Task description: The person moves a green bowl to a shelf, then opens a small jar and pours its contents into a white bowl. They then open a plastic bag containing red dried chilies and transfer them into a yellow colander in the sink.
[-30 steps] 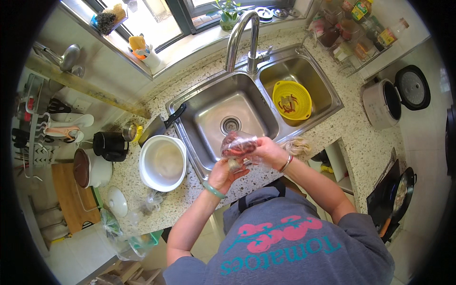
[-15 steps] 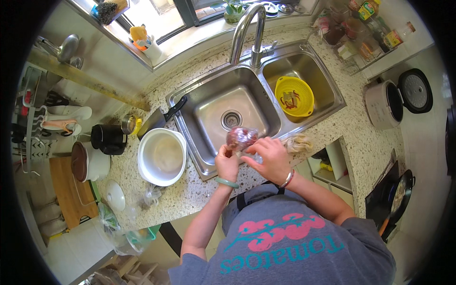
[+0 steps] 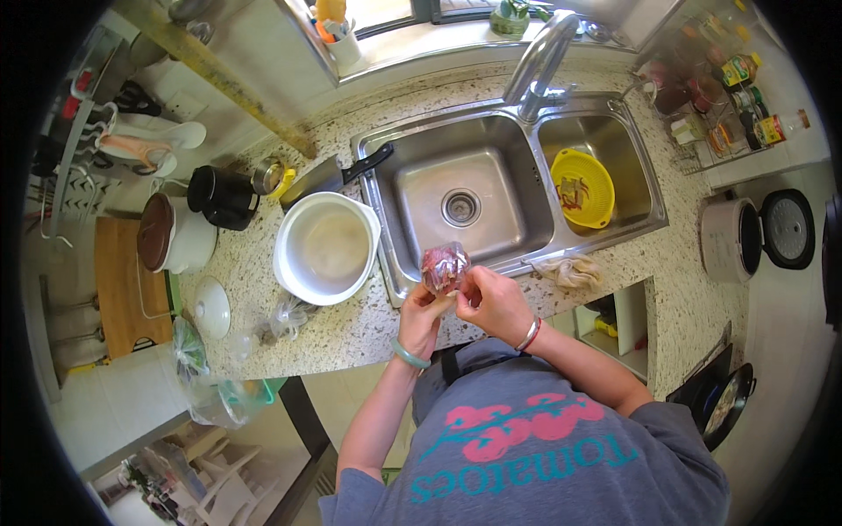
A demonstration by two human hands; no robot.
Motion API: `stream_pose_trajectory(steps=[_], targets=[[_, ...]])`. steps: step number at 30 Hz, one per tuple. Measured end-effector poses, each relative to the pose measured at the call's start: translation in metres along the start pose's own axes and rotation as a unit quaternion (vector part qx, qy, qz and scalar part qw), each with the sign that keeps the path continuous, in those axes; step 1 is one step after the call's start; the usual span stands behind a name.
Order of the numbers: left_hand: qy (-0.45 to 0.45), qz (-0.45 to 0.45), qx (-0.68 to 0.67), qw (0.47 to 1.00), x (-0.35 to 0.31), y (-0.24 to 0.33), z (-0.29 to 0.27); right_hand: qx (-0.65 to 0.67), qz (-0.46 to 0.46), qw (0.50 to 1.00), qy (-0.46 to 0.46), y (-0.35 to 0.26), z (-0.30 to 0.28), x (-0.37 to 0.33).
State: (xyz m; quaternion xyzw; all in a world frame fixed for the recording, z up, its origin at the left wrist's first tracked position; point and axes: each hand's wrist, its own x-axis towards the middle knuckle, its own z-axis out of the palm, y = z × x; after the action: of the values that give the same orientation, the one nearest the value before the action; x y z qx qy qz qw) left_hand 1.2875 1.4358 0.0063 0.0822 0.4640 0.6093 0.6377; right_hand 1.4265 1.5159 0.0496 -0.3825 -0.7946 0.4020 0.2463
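A clear plastic bag [image 3: 445, 267] with dark red contents, perhaps meat, is held up over the front rim of the sink [image 3: 526, 261]. My left hand [image 3: 421, 317] is closed around the bag's lower part, with a green bangle on that wrist. Pressed together at the gathered end of the bag, the fingers of my right hand [image 3: 493, 302] pinch the plastic; a silver bangle circles this wrist. To the left stands a white pot [image 3: 326, 249] without its lid. Behind it lies a cleaver [image 3: 368, 163], its black handle reaching over the sink's left rim.
A yellow colander [image 3: 605, 188] with small reddish pieces sits in the right basin, beside the chrome faucet [image 3: 535, 66]. A beige cloth [image 3: 572, 272] lies on the front counter edge. Plastic bags [image 3: 288, 320] and a white lid [image 3: 211, 307] are at left; a rice cooker [image 3: 728, 241] stands open at right.
My right hand has gone from spread fingers to a pinch on the bag's gathered end. The bag stays in my left hand. The whole view has shifted.
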Motion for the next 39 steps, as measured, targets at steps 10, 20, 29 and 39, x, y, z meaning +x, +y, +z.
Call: stream_pose_trajectory(steps=[10, 20, 29, 39], targets=[[-0.028, -0.079, -0.126, 0.989, -0.043, 0.018, -0.028, 0.142, 0.112, 0.975, -0.126, -0.016, 0.021, 0.004], [0.143, 0.116, 0.01, 0.983, -0.088, 0.009, -0.069, 0.119, 0.038, 0.965, -0.23, -0.033, 0.077, -0.004], [0.327, 0.309, 0.665, 0.597, -0.142, 0.017, -0.092, 0.16, 0.107, 0.913, -0.359, -0.062, 0.143, 0.005], [0.389, 0.307, 0.694, 0.522, -0.174, 0.021, -0.13, 0.102, 0.144, 0.847, -0.501, -0.104, 0.183, 0.012]])
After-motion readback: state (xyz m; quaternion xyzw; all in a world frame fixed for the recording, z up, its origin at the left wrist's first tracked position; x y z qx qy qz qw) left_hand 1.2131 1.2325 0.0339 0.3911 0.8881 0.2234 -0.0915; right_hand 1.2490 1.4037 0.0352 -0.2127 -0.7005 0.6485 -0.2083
